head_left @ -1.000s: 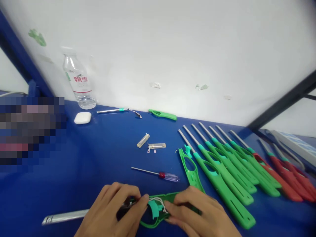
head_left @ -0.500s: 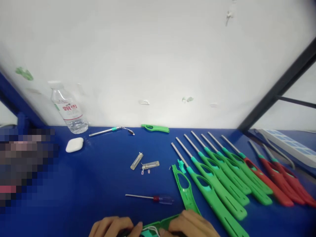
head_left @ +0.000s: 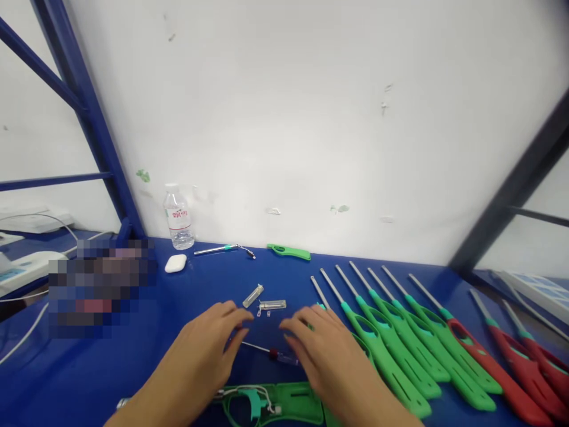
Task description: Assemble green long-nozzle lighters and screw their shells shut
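My left hand (head_left: pixel 213 341) is raised over the table with fingers curved and apart, near the thin shaft of a screwdriver (head_left: pixel 272 354). Opposite it, my right hand (head_left: pixel 315 341) also has spread fingers and holds nothing; its fingertips are close to the screwdriver's clear purple handle. Below both hands lies an opened green lighter shell (head_left: pixel 297 402), with white wires and a teal trigger (head_left: pixel 255 404) inside; my left forearm covers part of it. Beyond the hands lie two clear fuel tanks, one lying crosswise (head_left: pixel 272 305) and one slanted (head_left: pixel 253 295), beside tiny pale parts.
Several green long-nosed lighters (head_left: pixel 395 350) and red ones (head_left: pixel 520 362) lie in a row at right. Along the wall are a water bottle (head_left: pixel 178 222), a metal lighter tube (head_left: pixel 216 249) and a green shell half (head_left: pixel 290 252). A white case (head_left: pixel 175 263) sits left.
Both hands have let go of the green lighter shell, which now lies on the table, and moved forward over the screwdriver with fingers spread. The view has shifted too.
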`<move>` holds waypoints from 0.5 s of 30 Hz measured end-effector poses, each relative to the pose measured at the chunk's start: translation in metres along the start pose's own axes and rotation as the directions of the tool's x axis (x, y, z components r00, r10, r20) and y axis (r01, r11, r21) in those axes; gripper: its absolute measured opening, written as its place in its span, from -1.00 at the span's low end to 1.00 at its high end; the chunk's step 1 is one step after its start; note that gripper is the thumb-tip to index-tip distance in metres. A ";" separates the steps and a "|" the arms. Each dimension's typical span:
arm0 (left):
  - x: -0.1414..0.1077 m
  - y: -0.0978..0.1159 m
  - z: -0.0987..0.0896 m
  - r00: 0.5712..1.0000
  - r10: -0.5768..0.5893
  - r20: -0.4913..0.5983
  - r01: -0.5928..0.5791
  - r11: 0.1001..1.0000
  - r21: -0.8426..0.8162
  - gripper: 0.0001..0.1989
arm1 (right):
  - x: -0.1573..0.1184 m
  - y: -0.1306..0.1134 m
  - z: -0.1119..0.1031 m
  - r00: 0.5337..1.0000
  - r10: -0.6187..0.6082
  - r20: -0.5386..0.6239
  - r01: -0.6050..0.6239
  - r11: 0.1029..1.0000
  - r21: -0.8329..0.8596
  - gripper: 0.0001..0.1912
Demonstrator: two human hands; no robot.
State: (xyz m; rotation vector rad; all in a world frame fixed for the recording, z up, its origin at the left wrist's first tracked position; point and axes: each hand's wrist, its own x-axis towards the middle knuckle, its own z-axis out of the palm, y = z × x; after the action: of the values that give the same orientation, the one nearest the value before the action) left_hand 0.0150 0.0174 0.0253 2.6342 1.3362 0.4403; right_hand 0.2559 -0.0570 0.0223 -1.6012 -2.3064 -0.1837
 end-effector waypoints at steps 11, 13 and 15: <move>0.067 0.011 0.009 0.951 -0.177 0.254 0.148 0.980 0.130 -0.64 | 0.081 0.016 0.012 0.938 -0.141 0.317 0.206 0.962 -0.182 -0.60; 0.069 0.008 0.011 0.947 -0.183 0.263 0.153 0.980 0.131 -0.64 | 0.081 0.018 0.017 0.938 -0.151 0.310 0.220 0.955 -0.199 -0.60; 0.070 0.007 0.011 0.945 -0.183 0.270 0.156 0.981 0.117 -0.63 | 0.078 0.021 0.017 0.950 -0.178 0.257 0.234 0.950 -0.207 -0.60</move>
State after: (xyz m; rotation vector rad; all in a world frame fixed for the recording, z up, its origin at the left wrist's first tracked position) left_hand 0.0629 0.0695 0.0296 2.5044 1.5016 -0.0208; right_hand 0.2478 0.0248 0.0312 -1.5555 -2.7282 -0.3450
